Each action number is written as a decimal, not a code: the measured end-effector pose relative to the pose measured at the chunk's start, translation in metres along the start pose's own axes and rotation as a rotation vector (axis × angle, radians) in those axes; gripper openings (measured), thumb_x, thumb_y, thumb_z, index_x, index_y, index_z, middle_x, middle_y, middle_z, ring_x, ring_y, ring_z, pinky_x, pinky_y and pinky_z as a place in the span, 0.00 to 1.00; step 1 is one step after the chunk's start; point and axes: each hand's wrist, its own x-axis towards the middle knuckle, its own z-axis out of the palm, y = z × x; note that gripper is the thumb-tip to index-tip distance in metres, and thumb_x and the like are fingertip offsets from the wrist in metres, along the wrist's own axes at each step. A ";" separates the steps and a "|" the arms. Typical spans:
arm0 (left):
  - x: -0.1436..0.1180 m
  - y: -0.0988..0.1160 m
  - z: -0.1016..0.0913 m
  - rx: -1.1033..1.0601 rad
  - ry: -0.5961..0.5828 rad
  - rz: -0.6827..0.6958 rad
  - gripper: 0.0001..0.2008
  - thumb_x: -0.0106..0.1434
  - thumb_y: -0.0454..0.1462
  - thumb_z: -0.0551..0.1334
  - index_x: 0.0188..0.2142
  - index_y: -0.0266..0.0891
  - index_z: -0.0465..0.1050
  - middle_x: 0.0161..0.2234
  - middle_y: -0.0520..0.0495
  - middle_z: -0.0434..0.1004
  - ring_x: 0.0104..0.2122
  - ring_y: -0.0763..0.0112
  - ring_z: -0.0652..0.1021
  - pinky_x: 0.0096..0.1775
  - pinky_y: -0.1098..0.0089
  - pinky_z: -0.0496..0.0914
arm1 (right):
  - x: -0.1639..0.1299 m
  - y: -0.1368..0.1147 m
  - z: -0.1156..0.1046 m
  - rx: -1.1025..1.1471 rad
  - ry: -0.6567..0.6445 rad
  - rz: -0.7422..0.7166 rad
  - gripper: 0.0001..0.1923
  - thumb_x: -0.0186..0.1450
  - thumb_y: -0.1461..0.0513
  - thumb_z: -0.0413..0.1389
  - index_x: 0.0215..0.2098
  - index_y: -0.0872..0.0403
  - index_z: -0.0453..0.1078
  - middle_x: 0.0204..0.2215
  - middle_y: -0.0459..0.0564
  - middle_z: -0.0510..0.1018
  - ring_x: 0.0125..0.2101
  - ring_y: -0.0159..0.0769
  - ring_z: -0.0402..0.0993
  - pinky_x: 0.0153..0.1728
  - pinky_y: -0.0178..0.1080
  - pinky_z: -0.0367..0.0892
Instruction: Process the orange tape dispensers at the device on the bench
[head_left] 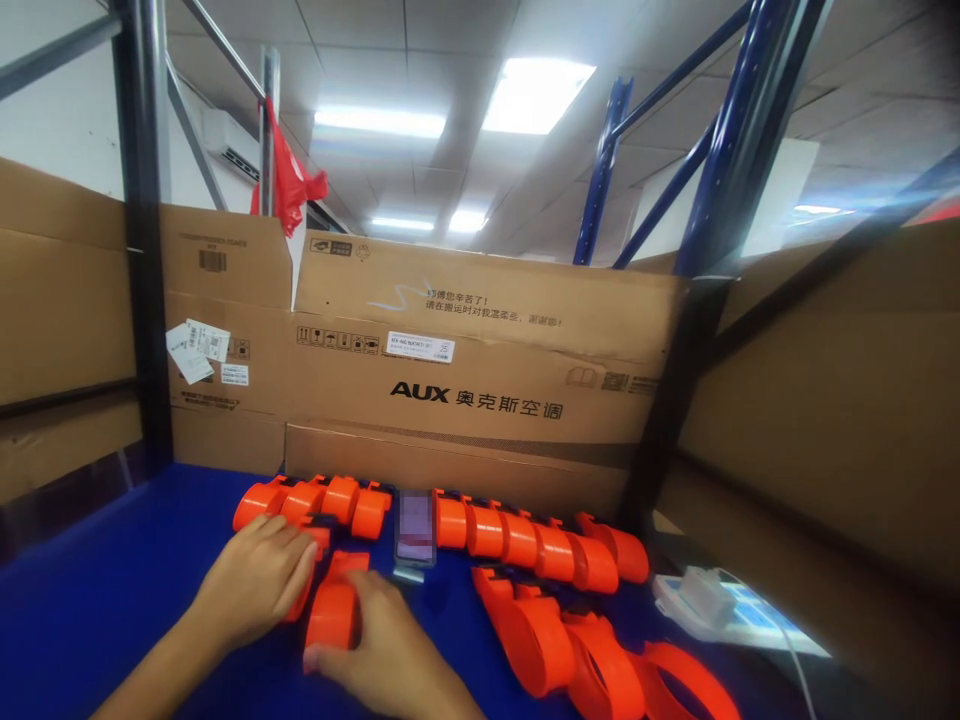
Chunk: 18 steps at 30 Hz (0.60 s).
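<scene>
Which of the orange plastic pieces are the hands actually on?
The orange plastic piece lying apart in front of the back row, between left hand and right hand; the rows behind and right lie untouched.

Both hands, left (255, 580) & right (390, 655), bare w/ bare forearms: no gloves, sleeves, rings.

Both forearms enter from the bottom edge of the frame, left of centre. The left hand (255, 580) lies palm down, fingers together and pointing toward the frame's right. The right hand (386, 650) sits just below and right of it, knuckles up, thumb stretched leftward, fingers seemingly curled, though partly hidden.
</scene>
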 end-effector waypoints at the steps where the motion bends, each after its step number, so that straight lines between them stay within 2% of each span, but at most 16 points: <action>1: 0.004 -0.001 -0.007 0.047 -0.017 0.017 0.12 0.65 0.38 0.56 0.31 0.43 0.77 0.28 0.44 0.78 0.32 0.58 0.74 0.40 0.59 0.64 | -0.001 0.002 0.001 -0.009 0.004 0.011 0.22 0.54 0.54 0.66 0.46 0.49 0.73 0.45 0.49 0.79 0.43 0.44 0.75 0.44 0.40 0.68; 4: 0.018 0.000 -0.027 0.110 0.016 0.047 0.11 0.64 0.38 0.57 0.30 0.42 0.78 0.29 0.44 0.78 0.32 0.59 0.75 0.39 0.61 0.64 | -0.003 0.005 0.005 -0.012 0.002 0.021 0.25 0.54 0.52 0.66 0.48 0.49 0.72 0.45 0.50 0.79 0.43 0.46 0.75 0.44 0.42 0.68; 7: 0.031 0.009 -0.043 0.191 0.066 0.076 0.11 0.64 0.39 0.57 0.30 0.42 0.78 0.29 0.43 0.78 0.32 0.59 0.74 0.37 0.61 0.64 | -0.004 0.006 0.004 -0.012 0.032 0.009 0.31 0.53 0.52 0.66 0.54 0.50 0.70 0.48 0.53 0.77 0.48 0.49 0.73 0.50 0.46 0.66; 9: 0.039 0.019 -0.051 0.242 0.091 0.094 0.11 0.63 0.39 0.57 0.31 0.41 0.78 0.29 0.42 0.78 0.33 0.59 0.74 0.37 0.60 0.65 | -0.004 0.010 -0.005 0.000 0.109 0.012 0.34 0.55 0.54 0.65 0.58 0.50 0.67 0.53 0.55 0.74 0.53 0.51 0.69 0.55 0.49 0.62; 11: 0.046 0.030 -0.056 0.264 0.117 0.113 0.10 0.63 0.40 0.58 0.32 0.41 0.78 0.30 0.42 0.78 0.34 0.57 0.74 0.38 0.59 0.65 | -0.003 0.018 -0.018 0.076 0.214 0.029 0.30 0.59 0.56 0.61 0.59 0.51 0.65 0.55 0.56 0.73 0.54 0.48 0.68 0.56 0.49 0.61; 14: 0.057 0.049 -0.058 0.244 0.151 0.136 0.09 0.62 0.40 0.58 0.34 0.42 0.78 0.32 0.42 0.79 0.36 0.56 0.74 0.39 0.58 0.65 | 0.001 0.032 -0.039 0.329 0.297 0.082 0.22 0.67 0.54 0.51 0.57 0.52 0.66 0.48 0.54 0.77 0.46 0.42 0.75 0.47 0.43 0.69; 16: 0.066 0.063 -0.057 0.217 0.161 0.139 0.10 0.62 0.39 0.58 0.36 0.42 0.78 0.33 0.42 0.79 0.37 0.56 0.73 0.39 0.57 0.65 | 0.002 0.036 -0.046 0.437 0.249 0.123 0.21 0.69 0.52 0.48 0.52 0.53 0.69 0.40 0.53 0.80 0.36 0.39 0.77 0.36 0.39 0.71; 18: 0.074 0.075 -0.054 0.195 0.165 0.130 0.10 0.63 0.40 0.58 0.37 0.41 0.78 0.34 0.42 0.79 0.36 0.55 0.73 0.38 0.57 0.65 | 0.002 0.034 -0.044 0.473 0.169 0.133 0.19 0.68 0.52 0.48 0.46 0.55 0.73 0.35 0.51 0.80 0.31 0.38 0.76 0.32 0.37 0.70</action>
